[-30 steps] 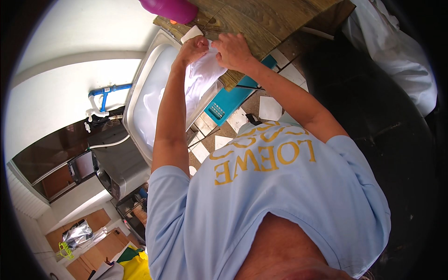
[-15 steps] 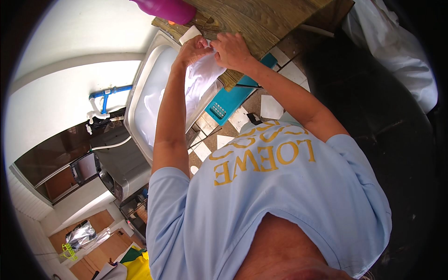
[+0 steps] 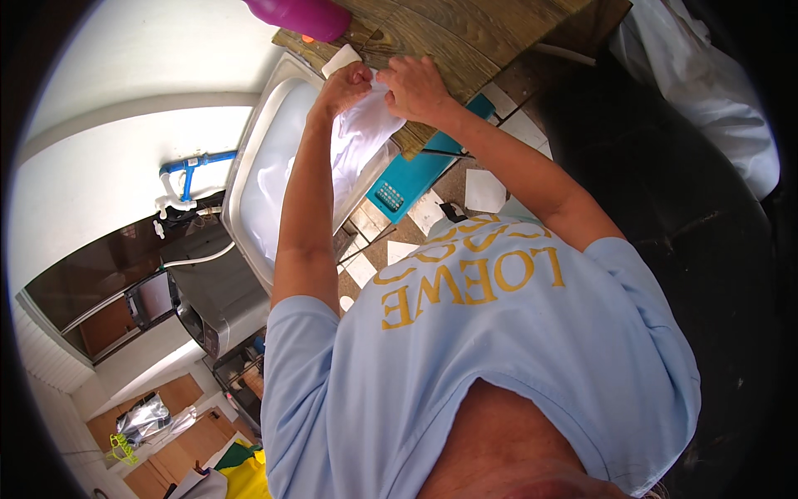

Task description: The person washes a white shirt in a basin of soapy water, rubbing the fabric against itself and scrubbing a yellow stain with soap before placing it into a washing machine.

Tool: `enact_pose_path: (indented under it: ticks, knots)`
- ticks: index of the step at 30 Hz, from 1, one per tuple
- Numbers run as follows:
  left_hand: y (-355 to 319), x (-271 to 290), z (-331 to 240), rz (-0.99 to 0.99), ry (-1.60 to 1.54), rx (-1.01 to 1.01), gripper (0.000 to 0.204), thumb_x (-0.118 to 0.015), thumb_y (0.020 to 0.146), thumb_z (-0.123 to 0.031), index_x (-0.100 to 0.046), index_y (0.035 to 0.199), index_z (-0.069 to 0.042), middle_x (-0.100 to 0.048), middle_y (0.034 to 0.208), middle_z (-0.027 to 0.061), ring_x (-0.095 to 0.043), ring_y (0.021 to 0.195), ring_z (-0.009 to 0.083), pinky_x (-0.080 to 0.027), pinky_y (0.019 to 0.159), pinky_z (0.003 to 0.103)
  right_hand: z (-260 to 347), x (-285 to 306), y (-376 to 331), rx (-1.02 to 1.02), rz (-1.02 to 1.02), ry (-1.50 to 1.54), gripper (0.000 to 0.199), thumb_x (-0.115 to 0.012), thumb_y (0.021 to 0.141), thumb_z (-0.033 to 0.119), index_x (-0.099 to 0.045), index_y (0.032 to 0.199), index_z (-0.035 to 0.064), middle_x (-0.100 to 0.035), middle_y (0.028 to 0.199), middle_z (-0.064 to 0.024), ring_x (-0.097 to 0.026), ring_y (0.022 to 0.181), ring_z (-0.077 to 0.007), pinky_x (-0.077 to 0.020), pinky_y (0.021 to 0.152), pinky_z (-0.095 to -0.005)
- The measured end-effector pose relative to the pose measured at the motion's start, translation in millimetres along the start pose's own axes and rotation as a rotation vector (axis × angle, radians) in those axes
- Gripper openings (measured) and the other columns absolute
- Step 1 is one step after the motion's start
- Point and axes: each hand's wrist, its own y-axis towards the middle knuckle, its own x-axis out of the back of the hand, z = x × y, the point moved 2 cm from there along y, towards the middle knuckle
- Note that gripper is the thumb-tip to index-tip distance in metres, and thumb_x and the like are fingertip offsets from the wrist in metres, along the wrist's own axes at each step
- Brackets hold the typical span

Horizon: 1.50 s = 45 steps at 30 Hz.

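Observation:
A white cloth (image 3: 362, 137) hangs from my two hands over the edge of a light-coloured sink basin (image 3: 251, 170). Its upper end is gripped in the curled fingers of my left hand (image 3: 342, 90). Close beside it, at the corner of a wooden board (image 3: 465, 41), my right hand (image 3: 418, 90) has its fingers bent over the same cloth. The fingertips of both hands nearly meet. More white fabric lies in the cloudy water (image 3: 278, 141) of the basin. Just beyond my left hand sits a pale block (image 3: 341, 59), perhaps soap.
A magenta container (image 3: 312, 18) stands at the wood's far left. Under the basin's right side is a teal plastic piece with holes (image 3: 407, 185). Blue and white pipes (image 3: 189, 170) run along the left wall, above a grey appliance (image 3: 216, 274). White sheeting (image 3: 706, 91) hangs at right.
My fingers have shifted very slightly on the cloth. Otherwise the hands, cloth and basin keep nearly the same places.

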Motion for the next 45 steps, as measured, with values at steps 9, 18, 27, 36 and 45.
enact_pose_path:
  ticks: [9, 18, 27, 36, 45]
  knots:
    - [-1.0, -1.6, -7.0, -0.004, -0.05, 0.005, 0.029, -0.077, 0.067, -0.023, -0.059, 0.081, -0.005, -0.056, 0.071, 0.0004, -0.051, 0.068, 0.0108, -0.044, 0.063, 0.027, 0.7, 0.7, 0.0, -0.003, -0.01, -0.009, 0.026, -0.064, 0.07, 0.019, -0.065, 0.096, 0.0147, -0.055, 0.091, -0.0053, -0.056, 0.092, -0.0233, -0.0397, 0.077, -0.0421]
    - [-0.7, -0.8, -5.6, -0.027, -0.01, -0.015, 0.023, -0.072, 0.069, -0.021, -0.059, 0.079, -0.005, -0.056, 0.071, 0.0012, -0.051, 0.067, 0.0126, -0.045, 0.064, 0.028, 0.4, 0.8, 0.3, 0.005, -0.005, -0.012, 0.025, -0.063, 0.071, 0.019, -0.064, 0.096, 0.0143, -0.055, 0.09, -0.0053, -0.056, 0.091, -0.0235, -0.0397, 0.076, -0.043]
    - [-2.7, -0.4, -10.7, -0.049, 0.093, -0.037, 0.018, -0.069, 0.07, -0.016, -0.059, 0.08, -0.005, -0.055, 0.069, 0.0004, -0.05, 0.066, 0.0118, -0.044, 0.063, 0.027, 0.1, 0.4, 0.4, 0.002, -0.002, -0.014, 0.026, -0.063, 0.07, 0.019, -0.065, 0.096, 0.014, -0.055, 0.091, -0.0058, -0.056, 0.091, -0.0235, -0.0393, 0.076, -0.0431]
    - [-6.4, -4.1, -18.0, -0.026, 0.043, -0.005, 0.02, -0.068, 0.072, -0.013, -0.057, 0.086, -0.004, -0.054, 0.069, 0.0001, -0.049, 0.066, 0.0101, -0.043, 0.062, 0.026, -2.6, -1.0, 1.3, -0.003, -0.019, -0.014, 0.024, -0.063, 0.071, 0.018, -0.066, 0.095, 0.0137, -0.056, 0.089, -0.0053, -0.056, 0.091, -0.0236, -0.0395, 0.077, -0.0421]
    - [-24.3, 3.6, -28.7, -0.449, 0.706, -0.304, 0.028, -0.066, 0.079, -0.015, -0.059, 0.105, -0.014, -0.056, 0.096, 0.0077, -0.055, 0.093, 0.0259, -0.042, 0.08, 0.039, -5.1, 1.6, 0.4, 0.012, -0.079, 0.082, 0.031, -0.061, 0.07, 0.013, -0.062, 0.101, 0.0106, -0.056, 0.089, -0.0064, -0.056, 0.089, -0.0242, -0.0409, 0.076, -0.0416]
